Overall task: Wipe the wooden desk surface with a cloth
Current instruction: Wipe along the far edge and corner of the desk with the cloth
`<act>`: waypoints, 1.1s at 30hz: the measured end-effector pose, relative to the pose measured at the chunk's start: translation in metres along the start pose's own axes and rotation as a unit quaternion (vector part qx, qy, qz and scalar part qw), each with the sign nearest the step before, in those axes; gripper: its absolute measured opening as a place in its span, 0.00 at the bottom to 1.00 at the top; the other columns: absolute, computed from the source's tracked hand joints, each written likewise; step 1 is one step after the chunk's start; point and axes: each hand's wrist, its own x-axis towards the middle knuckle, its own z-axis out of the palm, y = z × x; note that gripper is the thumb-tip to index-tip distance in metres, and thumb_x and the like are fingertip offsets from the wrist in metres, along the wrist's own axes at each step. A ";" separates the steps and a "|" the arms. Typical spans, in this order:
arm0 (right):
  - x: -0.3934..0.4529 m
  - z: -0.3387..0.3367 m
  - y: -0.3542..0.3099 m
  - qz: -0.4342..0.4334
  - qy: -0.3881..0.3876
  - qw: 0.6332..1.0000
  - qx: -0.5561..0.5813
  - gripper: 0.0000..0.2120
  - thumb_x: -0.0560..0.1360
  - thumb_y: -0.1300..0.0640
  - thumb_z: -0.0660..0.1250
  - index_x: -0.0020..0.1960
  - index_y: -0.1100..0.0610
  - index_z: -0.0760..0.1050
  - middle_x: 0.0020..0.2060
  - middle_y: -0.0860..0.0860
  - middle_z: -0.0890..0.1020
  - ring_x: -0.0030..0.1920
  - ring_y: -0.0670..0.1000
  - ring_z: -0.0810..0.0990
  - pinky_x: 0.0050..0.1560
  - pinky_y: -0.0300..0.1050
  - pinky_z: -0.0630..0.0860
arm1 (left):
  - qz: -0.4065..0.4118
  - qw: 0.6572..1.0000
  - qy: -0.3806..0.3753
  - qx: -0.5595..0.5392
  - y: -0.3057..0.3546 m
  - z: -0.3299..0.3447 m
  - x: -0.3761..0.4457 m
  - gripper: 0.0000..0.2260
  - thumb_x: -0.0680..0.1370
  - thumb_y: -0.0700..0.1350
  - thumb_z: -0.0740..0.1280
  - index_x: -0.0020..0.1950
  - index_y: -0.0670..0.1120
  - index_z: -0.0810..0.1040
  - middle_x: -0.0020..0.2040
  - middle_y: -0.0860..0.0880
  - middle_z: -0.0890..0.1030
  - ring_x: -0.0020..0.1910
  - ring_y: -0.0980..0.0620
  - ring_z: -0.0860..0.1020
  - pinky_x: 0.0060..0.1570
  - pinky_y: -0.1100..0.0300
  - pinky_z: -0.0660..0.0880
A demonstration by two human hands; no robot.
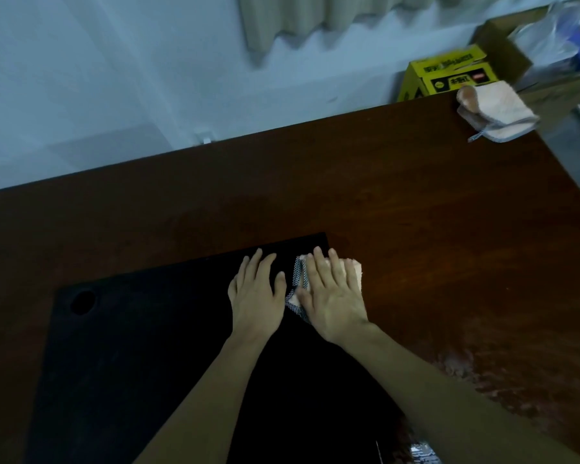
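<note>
Head view, looking down: two bare forearms reach forward over a black mat (141, 363) that lies flat on the wooden desk (432, 212). One round hole (82, 302) shows near the mat's left side. At the bottom edge, a small dark printed object (421, 452) is too blurred to name.

Two cloths are in sight. The nearer cloth (350, 266), peach with a grey patterned edge, lies at the mat's far right corner, partly on the mat and partly on the bare wood. The right hand (332, 293) lies flat on top of it, fingers straight and slightly spread, palm pressing down; most of the cloth is hidden beneath this hand. The left hand (257, 296) rests just beside it on the mat, fingers extended and relaxed, thumb close to the cloth's grey edge; whether it touches the cloth I cannot tell.

A pale, dull patch (456, 363) marks the wood to the right of the right forearm.

Farther off, the second cloth (498, 110), folded and of the same peach colour with grey trim, sits at the desk's far right corner, well apart from the hands. Beyond the desk edge stand one yellow box (446, 75) and one brown cardboard box (503, 45) holding clear plastic. A pale curtain (315, 21) hangs against the wall.
</note>
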 end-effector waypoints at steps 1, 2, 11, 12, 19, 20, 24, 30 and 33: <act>0.000 0.007 -0.002 -0.001 0.003 1.000 -0.019 0.35 0.78 0.38 0.26 0.80 0.54 0.30 0.82 0.53 0.35 0.80 0.57 0.30 0.79 0.61 0.35 | 0.006 1.000 -0.002 -0.003 -0.002 0.000 0.001 0.21 0.85 0.55 0.54 0.79 0.55 0.64 0.82 0.54 0.57 0.81 0.53 0.48 0.78 0.48 0.48; -0.001 0.013 -0.003 -0.001 0.008 0.999 -0.032 0.35 0.79 0.38 0.28 0.81 0.54 0.30 0.82 0.53 0.35 0.80 0.58 0.31 0.79 0.63 0.36 | 0.011 1.000 -0.004 -0.005 -0.003 0.001 0.002 0.22 0.85 0.55 0.53 0.79 0.55 0.63 0.82 0.54 0.56 0.82 0.54 0.47 0.78 0.48 0.47; -0.008 0.010 0.040 -0.009 0.032 0.998 -0.056 0.33 0.82 0.36 0.33 0.83 0.48 0.35 0.82 0.52 0.38 0.81 0.60 0.36 0.78 0.65 0.37 | 0.045 0.999 -0.027 -0.012 -0.004 0.004 0.011 0.22 0.86 0.56 0.52 0.80 0.56 0.61 0.82 0.56 0.54 0.81 0.56 0.45 0.79 0.50 0.43; -0.005 0.007 0.048 0.008 0.036 0.998 -0.052 0.33 0.82 0.36 0.33 0.83 0.48 0.36 0.82 0.52 0.40 0.81 0.60 0.37 0.79 0.65 0.38 | 0.049 0.998 -0.033 -0.014 -0.002 0.004 0.015 0.22 0.86 0.56 0.52 0.80 0.56 0.61 0.82 0.57 0.54 0.81 0.56 0.45 0.79 0.50 0.43; 0.023 -0.015 0.103 0.100 0.051 0.992 -0.049 0.33 0.80 0.35 0.31 0.81 0.48 0.31 0.82 0.53 0.38 0.81 0.60 0.35 0.79 0.62 0.35 | 0.093 0.994 -0.059 0.005 0.010 0.006 0.036 0.23 0.86 0.56 0.53 0.81 0.57 0.59 0.82 0.57 0.53 0.81 0.55 0.43 0.79 0.50 0.42; 0.031 -0.021 0.115 0.106 0.053 0.992 -0.049 0.34 0.80 0.35 0.31 0.81 0.48 0.31 0.82 0.53 0.38 0.81 0.60 0.35 0.79 0.62 0.36 | 0.099 0.993 -0.055 0.011 0.016 0.009 0.043 0.23 0.86 0.56 0.53 0.81 0.57 0.58 0.83 0.57 0.53 0.81 0.55 0.43 0.79 0.51 0.42; 0.054 -0.042 0.156 0.104 0.050 0.992 -0.046 0.39 0.77 0.29 0.29 0.82 0.47 0.34 0.83 0.53 0.40 0.82 0.59 0.37 0.80 0.62 0.37 | 0.110 0.992 -0.055 0.034 0.046 0.018 0.071 0.23 0.86 0.56 0.52 0.82 0.56 0.58 0.83 0.56 0.52 0.81 0.55 0.42 0.79 0.51 0.41; 0.092 -0.070 0.209 0.074 0.035 0.995 -0.059 0.43 0.73 0.25 0.25 0.82 0.46 0.33 0.83 0.52 0.39 0.81 0.59 0.36 0.79 0.62 0.36 | 0.147 0.986 -0.049 0.060 0.114 0.044 0.146 0.23 0.86 0.55 0.53 0.81 0.56 0.57 0.83 0.54 0.52 0.82 0.53 0.44 0.80 0.48 0.44; 0.110 -0.083 0.233 0.058 0.043 0.997 -0.039 0.38 0.77 0.29 0.30 0.82 0.46 0.34 0.83 0.51 0.39 0.81 0.58 0.35 0.79 0.59 0.33 | 0.160 0.984 -0.037 0.072 0.141 0.054 0.182 0.23 0.86 0.55 0.54 0.82 0.56 0.57 0.83 0.53 0.52 0.82 0.51 0.45 0.80 0.48 0.45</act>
